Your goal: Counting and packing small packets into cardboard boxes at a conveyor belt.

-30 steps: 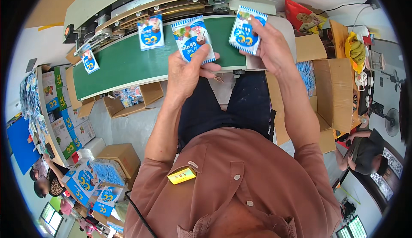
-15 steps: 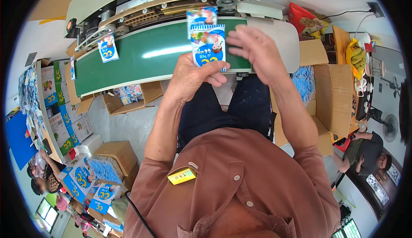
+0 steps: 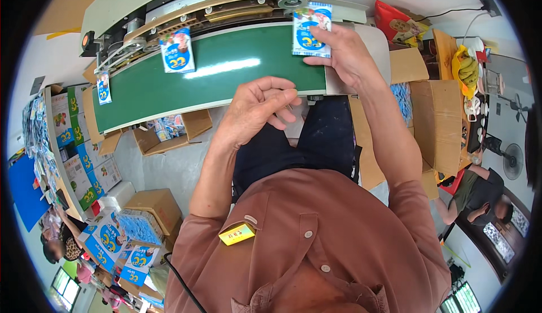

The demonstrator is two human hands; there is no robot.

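A blue-and-white snack packet (image 3: 312, 29) stands upright at the right end of the green conveyor belt (image 3: 248, 45), by the sealing machine's drive belt and pulley. My right hand (image 3: 344, 50) grips it, thumb across its printed front. Over the belt's near edge, in front of my legs, my left hand (image 3: 262, 107) holds nothing; its fingers are loosely curled and apart. Two more packets are at the machine further left: one packet (image 3: 177, 51) hangs from the guide belts, and another packet (image 3: 103, 88) is near the left end.
The sealing machine (image 3: 214, 8) runs along the far side of the belt. Beneath it sits an open carton (image 3: 169, 135) of packets. A cardboard box (image 3: 432, 127) with blue packets stands at my right. Stacked cartons (image 3: 107, 239) and co-workers are at the left; another person (image 3: 483, 197) is at the right.
The packet has passed from my left hand to my right and moved right to the machine. My left hand has let go. The packets in the machine have travelled left.
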